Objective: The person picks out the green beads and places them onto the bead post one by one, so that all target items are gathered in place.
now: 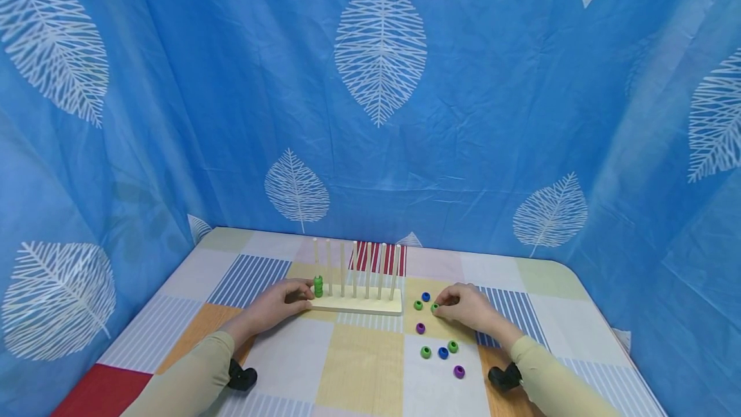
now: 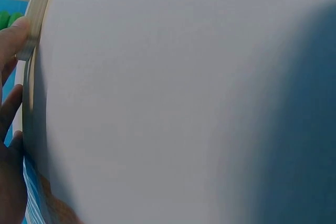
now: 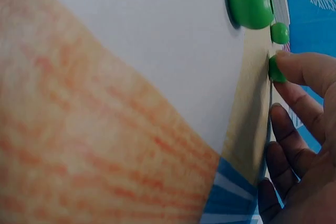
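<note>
A wooden peg rack [image 1: 353,303] with a row of upright pegs stands at the middle of the table. Green beads [image 1: 318,286] are stacked on its leftmost peg. My left hand [image 1: 283,301] holds the rack's left end; in the left wrist view its thumb [image 2: 16,35] lies at the end of the base. Right of the rack, my right hand [image 1: 466,306] pinches a green bead [image 1: 435,308] between thumb and forefinger. In the right wrist view that bead [image 3: 276,70] is partly hidden by the thumb, and the other fingers are loosely bent.
Around the right hand lie loose beads: a blue bead [image 1: 426,296] and a green one [image 1: 418,305] behind, a purple bead [image 1: 420,328] in front, several more nearer me. A patchwork cloth [image 1: 365,365] covers the table. Blue leaf-patterned curtains [image 1: 463,114] enclose it.
</note>
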`<state>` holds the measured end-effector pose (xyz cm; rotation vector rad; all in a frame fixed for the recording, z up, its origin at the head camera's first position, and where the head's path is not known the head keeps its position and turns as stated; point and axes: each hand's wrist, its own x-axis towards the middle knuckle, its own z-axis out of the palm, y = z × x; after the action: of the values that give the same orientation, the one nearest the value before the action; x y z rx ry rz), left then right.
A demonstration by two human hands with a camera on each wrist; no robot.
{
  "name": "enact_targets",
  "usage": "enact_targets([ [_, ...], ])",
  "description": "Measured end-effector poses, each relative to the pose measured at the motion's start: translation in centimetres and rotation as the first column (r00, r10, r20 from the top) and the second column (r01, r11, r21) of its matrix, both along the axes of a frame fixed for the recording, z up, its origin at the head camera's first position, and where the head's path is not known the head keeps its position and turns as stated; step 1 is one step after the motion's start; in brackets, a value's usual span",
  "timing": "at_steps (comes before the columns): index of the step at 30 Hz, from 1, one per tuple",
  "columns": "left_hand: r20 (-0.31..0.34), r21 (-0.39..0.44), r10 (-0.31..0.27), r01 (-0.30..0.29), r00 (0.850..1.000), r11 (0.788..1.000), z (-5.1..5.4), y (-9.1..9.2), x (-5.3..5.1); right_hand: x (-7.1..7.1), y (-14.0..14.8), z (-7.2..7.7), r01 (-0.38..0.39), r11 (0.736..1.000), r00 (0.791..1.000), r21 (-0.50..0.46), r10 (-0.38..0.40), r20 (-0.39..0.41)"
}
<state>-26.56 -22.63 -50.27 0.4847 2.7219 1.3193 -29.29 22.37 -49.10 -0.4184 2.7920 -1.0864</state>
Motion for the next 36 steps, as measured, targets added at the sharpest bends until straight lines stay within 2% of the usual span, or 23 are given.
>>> enact_targets([
  [7, 0.002, 0.003, 0.003, -0.003, 1.0, 1.0, 0.0, 0.0, 0.0, -0.2, 0.6, 0.2, -0.095, 0.995, 0.995, -0.043, 0.096, 0.03],
  [14, 0.0, -0.001, 0.005, -0.005, 1.0, 1.0, -0.1, 0.0, 0.0, -0.7, 1.3, 0.8, -0.215, 0.975, 0.972, -0.06, 0.219, 0.081],
  [27, -0.008, -0.008, 0.002, -0.002, 1.0, 1.0, -0.1, -0.1, 0.0, -1.1, 1.5, 0.7, -0.255, 0.966, 0.961, -0.037, 0.258, 0.099],
  [36, -0.002, -0.01, 0.013, -0.013, 1.0, 1.0, -0.1, 0.0, 0.0, -1.0, 1.6, 0.6, -0.238, 0.968, 0.959, -0.081, 0.248, 0.139],
])
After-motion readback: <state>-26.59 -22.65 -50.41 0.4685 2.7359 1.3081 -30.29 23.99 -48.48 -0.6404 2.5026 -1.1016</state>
